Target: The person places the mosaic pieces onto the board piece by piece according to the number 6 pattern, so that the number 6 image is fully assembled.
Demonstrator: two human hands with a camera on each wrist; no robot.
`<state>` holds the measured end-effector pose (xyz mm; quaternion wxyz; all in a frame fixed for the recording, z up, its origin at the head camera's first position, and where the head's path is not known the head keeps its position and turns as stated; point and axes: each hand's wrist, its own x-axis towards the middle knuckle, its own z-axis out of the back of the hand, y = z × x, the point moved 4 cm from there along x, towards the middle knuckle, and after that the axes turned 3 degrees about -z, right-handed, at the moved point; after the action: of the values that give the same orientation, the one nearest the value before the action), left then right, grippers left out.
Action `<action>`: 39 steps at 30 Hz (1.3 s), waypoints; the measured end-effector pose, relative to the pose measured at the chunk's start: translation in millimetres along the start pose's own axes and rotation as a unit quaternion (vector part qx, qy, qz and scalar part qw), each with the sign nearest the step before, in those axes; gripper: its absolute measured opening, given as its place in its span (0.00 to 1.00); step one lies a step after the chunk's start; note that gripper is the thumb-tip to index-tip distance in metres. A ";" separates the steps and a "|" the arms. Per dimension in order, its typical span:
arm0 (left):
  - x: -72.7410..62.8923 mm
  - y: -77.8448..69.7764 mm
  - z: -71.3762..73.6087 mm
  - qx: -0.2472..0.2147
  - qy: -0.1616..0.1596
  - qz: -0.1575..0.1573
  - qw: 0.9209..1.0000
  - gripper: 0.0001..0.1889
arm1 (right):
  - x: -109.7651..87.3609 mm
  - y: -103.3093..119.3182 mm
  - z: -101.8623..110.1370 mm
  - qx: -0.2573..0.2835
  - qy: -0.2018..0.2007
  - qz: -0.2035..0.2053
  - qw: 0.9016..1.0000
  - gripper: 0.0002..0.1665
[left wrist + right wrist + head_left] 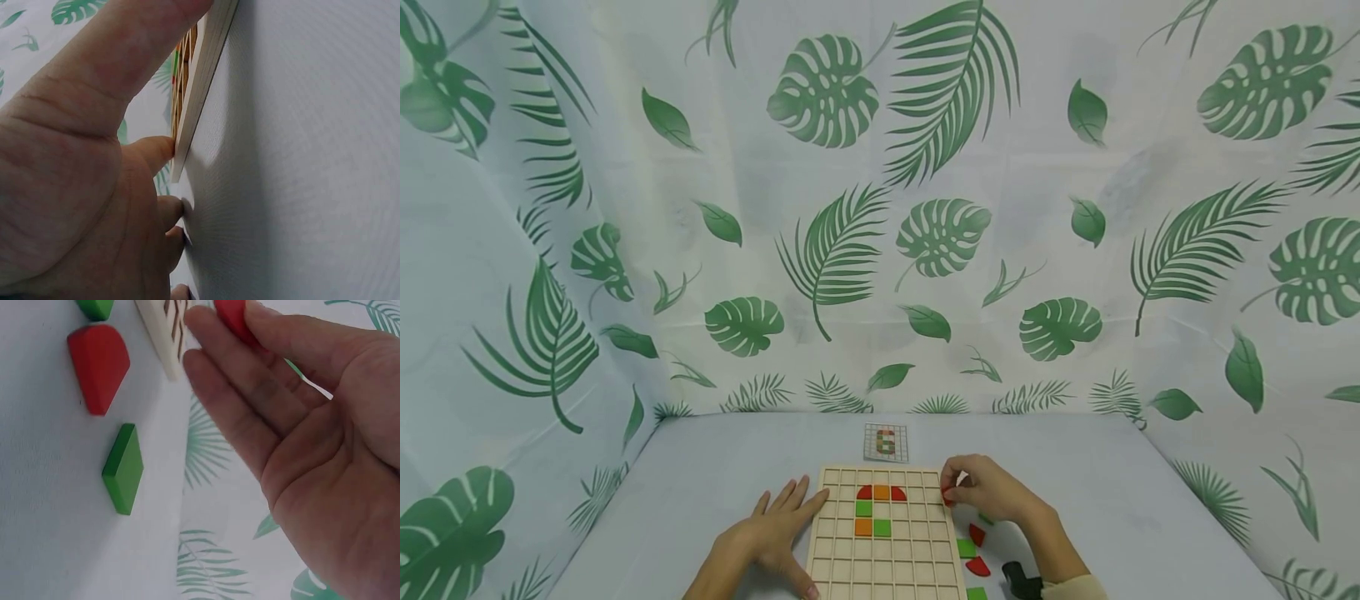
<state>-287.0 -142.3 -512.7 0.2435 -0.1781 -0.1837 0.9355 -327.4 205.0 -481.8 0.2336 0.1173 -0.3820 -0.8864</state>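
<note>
Pinching a red piece (235, 319): right fingers (226, 403) — card (870, 448) (6-like figure (886, 442)) nearby.

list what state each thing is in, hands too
wooden board, flat on the table, six cells filled
placed pieces, in cells: two red, two orange, two green
left hand, fingers spread, touching the board's left edge
right hand, pinching a red piece
loose red pieces, lying right of the board
loose green pieces, same side
pattern card, lying beyond the board
</note>
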 end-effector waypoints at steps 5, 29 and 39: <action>0.1 -0.3 -0.2 0.002 0.000 0.004 1.000 0.73 | 1.2 5.6 1.5 -0.011 -0.027 0.037 0.999 0.03; 2.8 2.2 -2.2 -0.001 0.004 0.009 1.000 0.73 | 9.4 25.5 -12.8 -0.010 -0.065 0.111 0.992 0.07; 5.1 4.3 -3.7 0.000 0.002 0.012 1.000 0.74 | 17.7 34.1 -28.9 -0.029 -0.050 0.140 0.988 0.12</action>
<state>-291.4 -142.2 -519.0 0.2321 -0.1821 -0.1814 0.9381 -320.4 157.7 -477.1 0.3392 0.0111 -0.3801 -0.8604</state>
